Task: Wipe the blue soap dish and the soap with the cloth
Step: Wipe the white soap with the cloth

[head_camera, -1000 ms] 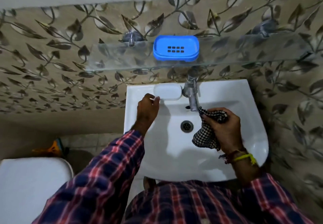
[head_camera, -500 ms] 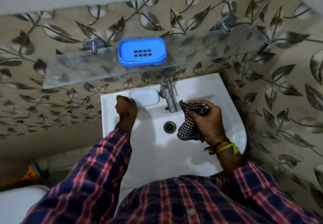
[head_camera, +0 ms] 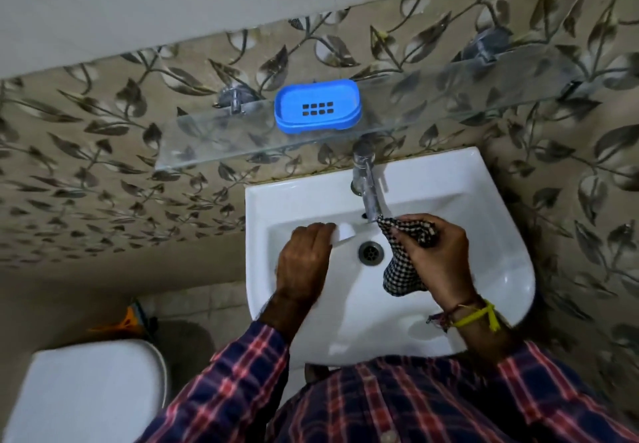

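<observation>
The blue soap dish (head_camera: 318,104) stands empty on the glass shelf (head_camera: 193,152) above the basin. My left hand (head_camera: 304,262) grips the white soap (head_camera: 344,233) and holds it over the basin bowl, just left of the drain. My right hand (head_camera: 435,259) grips the black-and-white checked cloth (head_camera: 403,269) to the right of the drain, with the cloth's top corner just under the tap spout. Most of the soap is hidden under my fingers.
The white basin (head_camera: 484,200) has a chrome tap (head_camera: 364,179) at its back and a metal drain (head_camera: 370,252) in the middle. A white toilet lid (head_camera: 86,390) lies at lower left. An orange item (head_camera: 128,321) sits on the floor beside it.
My left hand has taken the soap off the basin's back ledge and brought it down over the bowl. My right hand still holds the cloth by the tap.
</observation>
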